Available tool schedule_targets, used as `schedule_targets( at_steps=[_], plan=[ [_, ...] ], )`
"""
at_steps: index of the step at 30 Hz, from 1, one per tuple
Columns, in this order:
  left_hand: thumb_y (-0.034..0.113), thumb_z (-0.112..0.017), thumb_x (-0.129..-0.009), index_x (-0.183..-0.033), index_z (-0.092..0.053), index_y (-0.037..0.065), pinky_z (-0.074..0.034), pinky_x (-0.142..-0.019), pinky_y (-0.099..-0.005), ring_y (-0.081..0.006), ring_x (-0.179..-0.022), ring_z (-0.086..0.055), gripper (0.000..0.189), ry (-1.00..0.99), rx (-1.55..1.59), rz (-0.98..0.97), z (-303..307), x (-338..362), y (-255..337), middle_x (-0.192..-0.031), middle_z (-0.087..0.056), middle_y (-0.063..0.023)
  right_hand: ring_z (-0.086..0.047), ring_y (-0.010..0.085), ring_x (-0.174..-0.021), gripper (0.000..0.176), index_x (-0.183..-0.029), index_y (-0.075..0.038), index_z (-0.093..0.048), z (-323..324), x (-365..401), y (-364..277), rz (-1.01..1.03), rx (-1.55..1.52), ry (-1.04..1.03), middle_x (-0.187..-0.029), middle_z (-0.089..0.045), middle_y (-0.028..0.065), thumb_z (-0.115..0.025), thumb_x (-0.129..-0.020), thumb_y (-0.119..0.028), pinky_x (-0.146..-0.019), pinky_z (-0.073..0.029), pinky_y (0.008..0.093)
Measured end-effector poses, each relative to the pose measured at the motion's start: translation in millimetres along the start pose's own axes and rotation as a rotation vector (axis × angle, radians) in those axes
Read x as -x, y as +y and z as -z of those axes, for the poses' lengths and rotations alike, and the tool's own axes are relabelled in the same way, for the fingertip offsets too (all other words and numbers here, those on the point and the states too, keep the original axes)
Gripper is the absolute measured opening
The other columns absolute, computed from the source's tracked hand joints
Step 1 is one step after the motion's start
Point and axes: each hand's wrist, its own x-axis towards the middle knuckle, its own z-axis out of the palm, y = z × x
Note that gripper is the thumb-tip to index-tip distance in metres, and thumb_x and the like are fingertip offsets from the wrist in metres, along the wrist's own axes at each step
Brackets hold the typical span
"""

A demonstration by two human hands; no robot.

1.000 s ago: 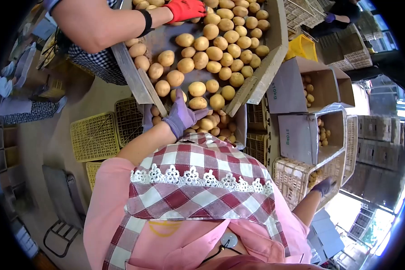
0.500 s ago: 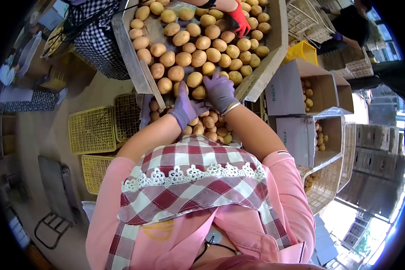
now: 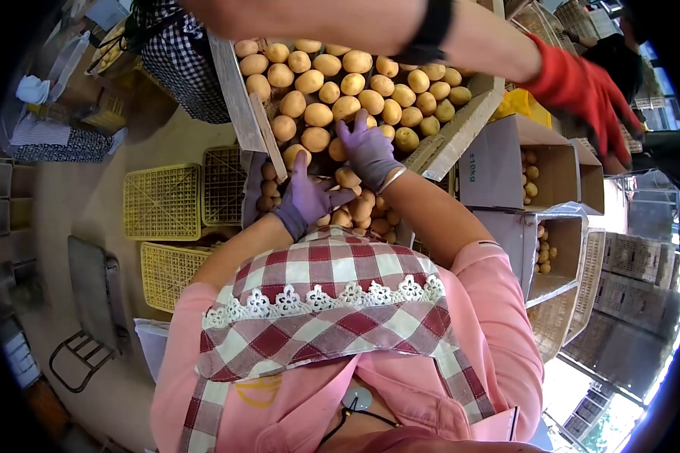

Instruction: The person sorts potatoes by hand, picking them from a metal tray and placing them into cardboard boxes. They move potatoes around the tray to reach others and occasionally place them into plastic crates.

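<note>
Round, yellow-brown, potato-like produce point(image 3: 318, 115) covers a wooden sorting tray point(image 3: 238, 94). At the tray's narrow near end, my left hand point(image 3: 304, 198), in a purple-grey glove, has its fingers apart. Its raised fingertip is at a piece by the left board, and no piece shows gripped in it. My right hand point(image 3: 370, 155), gloved alike, lies palm down with fingers stretched toward pieces at the mouth of the tray. What is under its palm is hidden. Below both hands, more pieces point(image 3: 363, 208) lie heaped in a container, partly behind my checked apron.
Another person's arm in a red glove point(image 3: 574, 90) crosses above the tray. On the right, cardboard boxes point(image 3: 491, 170) hold similar produce. Yellow plastic crates point(image 3: 162, 202) stand on the floor at left, near a folding chair point(image 3: 94, 294).
The other person's red-gloved hand has moved from the tray to the right, its arm now across the top. Several pieces have shifted near the tray's mouth; my left hand's fingers have spread.
</note>
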Motion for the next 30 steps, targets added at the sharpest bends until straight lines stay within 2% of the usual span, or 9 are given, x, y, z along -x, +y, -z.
schedule_targets(
  at_steps=[7,13,18,20,21,24,26,28,30],
  plan=[
    [0.072,-0.046,-0.079,-0.146,-0.013,0.009,-0.036,-0.103,-0.0577,-0.0399,-0.133,-0.029,0.097,0.055,0.061,0.000,14.8,-19.6,-0.5,-0.149,-0.014,-0.0210,-0.063,0.0367,-0.094,0.034,-0.125,-0.019,-0.049,15.3,-3.4,-9.8,-0.159,-0.132,-0.407,-0.143,-0.032,0.0193,-0.042,-0.094,-0.030,-0.077,-0.052,0.0469],
    [0.069,-0.055,-0.076,-0.147,0.002,0.013,-0.031,-0.107,-0.0524,-0.0473,-0.133,-0.024,0.107,-0.044,0.012,0.027,12.4,-11.5,-3.7,-0.150,-0.011,-0.0218,-0.062,0.0395,-0.094,0.031,-0.112,-0.012,-0.056,16.0,8.1,3.0,-0.104,-0.399,-0.089,-0.123,-0.050,0.0226,-0.058,-0.084,-0.024,-0.076,-0.052,0.0415],
    [0.064,-0.053,-0.080,-0.145,-0.008,0.016,-0.035,-0.105,-0.0523,-0.0435,-0.132,-0.025,0.092,-0.061,0.145,0.136,14.9,-22.7,4.8,-0.147,-0.012,-0.0217,-0.061,0.0323,-0.071,0.035,-0.113,-0.009,-0.056,70.0,86.6,52.9,-0.137,-0.474,0.421,-0.074,-0.059,0.0121,-0.064,-0.079,-0.013,-0.066,-0.051,0.0399],
    [0.061,-0.056,-0.080,-0.143,-0.006,0.010,-0.040,-0.101,-0.0516,-0.0438,-0.126,-0.034,0.095,-0.041,0.114,0.093,5.3,-17.0,1.0,-0.144,-0.017,-0.0212,-0.058,0.0184,-0.071,0.048,-0.123,-0.006,-0.052,91.8,157.0,111.8,-0.295,-0.302,0.730,-0.078,-0.058,0.0050,-0.070,-0.079,-0.015,-0.063,-0.050,0.0302],
    [0.043,-0.065,-0.081,-0.139,-0.011,0.012,-0.043,-0.099,-0.0487,-0.0386,-0.124,-0.035,0.085,-0.157,0.034,0.008,1.4,-4.5,-1.0,-0.140,-0.022,-0.0201,-0.057,0.0228,-0.083,0.051,-0.123,-0.004,-0.051,92.9,208.5,143.0,-0.442,-0.156,0.788,-0.088,-0.058,0.0092,-0.072,-0.077,-0.013,-0.073,-0.049,0.0331],
    [0.058,-0.056,-0.081,-0.142,-0.013,0.015,-0.034,-0.105,-0.0523,-0.0401,-0.132,-0.023,0.086,-0.316,-0.136,-0.051,18.6,-24.7,-1.5,-0.146,-0.014,-0.0186,-0.048,0.0357,-0.119,0.063,-0.125,0.000,-0.049,70.7,383.2,245.3,-0.991,0.505,0.787,-0.119,-0.055,0.0224,-0.077,-0.071,-0.015,-0.102,-0.039,0.0415],
    [0.062,-0.055,-0.080,-0.143,-0.013,0.014,-0.033,-0.106,-0.0545,-0.0411,-0.133,-0.023,0.089,-0.181,-0.013,0.021,11.4,-20.4,-0.2,-0.146,-0.015,-0.0187,-0.043,0.0341,-0.125,0.065,-0.128,0.000,-0.049,12.9,533.3,297.3,-1.291,0.154,0.774,-0.129,-0.049,0.0241,-0.075,-0.074,-0.026,-0.107,-0.033,0.0426],
    [0.064,-0.055,-0.079,-0.143,-0.014,0.014,-0.034,-0.105,-0.0562,-0.0421,-0.132,-0.024,0.091,-0.069,0.178,0.167,12.3,-25.3,4.3,-0.144,-0.016,-0.0191,-0.045,0.0340,-0.123,0.063,-0.130,0.001,-0.047,-24.8,580.5,340.5,-1.379,0.155,0.410,-0.132,-0.048,0.0233,-0.073,-0.077,-0.024,-0.106,-0.034,0.0411],
    [0.064,-0.055,-0.079,-0.143,-0.014,0.015,-0.035,-0.103,-0.0574,-0.0429,-0.132,-0.025,0.091,-0.233,-0.138,-0.080,11.9,-11.7,-4.8,-0.143,-0.018,-0.0198,-0.054,0.0320,-0.113,0.052,-0.128,0.002,-0.048,14.5,475.3,275.6,-1.390,0.063,0.532,-0.130,-0.051,0.0207,-0.068,-0.083,-0.014,-0.099,-0.042,0.0366]
  ],
)
